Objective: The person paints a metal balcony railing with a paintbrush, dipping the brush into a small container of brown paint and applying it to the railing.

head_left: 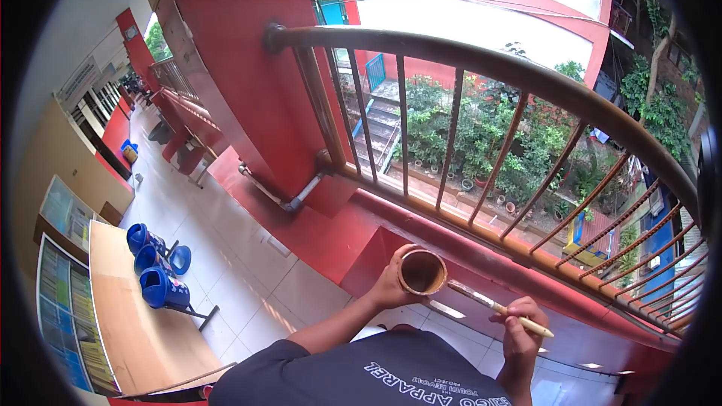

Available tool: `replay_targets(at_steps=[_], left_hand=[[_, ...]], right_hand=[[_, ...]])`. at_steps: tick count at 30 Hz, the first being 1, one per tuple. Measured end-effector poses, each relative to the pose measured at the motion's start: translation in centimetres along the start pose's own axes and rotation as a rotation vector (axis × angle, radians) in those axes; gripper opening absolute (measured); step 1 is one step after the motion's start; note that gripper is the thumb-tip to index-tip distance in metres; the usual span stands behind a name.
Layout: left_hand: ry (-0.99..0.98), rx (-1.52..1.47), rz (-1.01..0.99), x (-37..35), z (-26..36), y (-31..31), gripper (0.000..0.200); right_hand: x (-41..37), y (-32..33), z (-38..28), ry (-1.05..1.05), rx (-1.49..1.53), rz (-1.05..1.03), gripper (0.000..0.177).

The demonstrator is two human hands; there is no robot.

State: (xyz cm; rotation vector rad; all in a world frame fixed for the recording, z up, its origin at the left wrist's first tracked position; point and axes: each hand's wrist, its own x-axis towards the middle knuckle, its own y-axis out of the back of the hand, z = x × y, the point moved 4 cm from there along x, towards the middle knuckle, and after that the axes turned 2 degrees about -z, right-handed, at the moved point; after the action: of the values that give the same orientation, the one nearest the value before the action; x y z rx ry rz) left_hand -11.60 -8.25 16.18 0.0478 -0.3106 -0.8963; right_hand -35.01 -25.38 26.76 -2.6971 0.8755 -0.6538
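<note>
Evidently mid-job: left hand grip clamped round paint cup; right hand pinching brush, bristles at cup rim; railing coverage unclear.

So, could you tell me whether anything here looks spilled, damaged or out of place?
Nothing stands out. The left hand holds the cup with no drips visible on the red ledge below. The right hand holds the brush, its tip at the cup's rim. The railing bars look whole.
</note>
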Motion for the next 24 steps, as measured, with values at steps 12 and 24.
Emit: replay_targets(at_steps=[12,24], left_hand=[[-0.559,-0.032,0.032,4.5,3.7,-0.6,0.094],[-0.759,0.307,0.085,4.4,5.4,-0.1,0.083]], right_hand=[[4.8,-5.3,-6.2,0.383,-0.732,-0.191,0.022],[5.0,-8.9,-2.5,0.379,-0.953,-0.294,0.019]])
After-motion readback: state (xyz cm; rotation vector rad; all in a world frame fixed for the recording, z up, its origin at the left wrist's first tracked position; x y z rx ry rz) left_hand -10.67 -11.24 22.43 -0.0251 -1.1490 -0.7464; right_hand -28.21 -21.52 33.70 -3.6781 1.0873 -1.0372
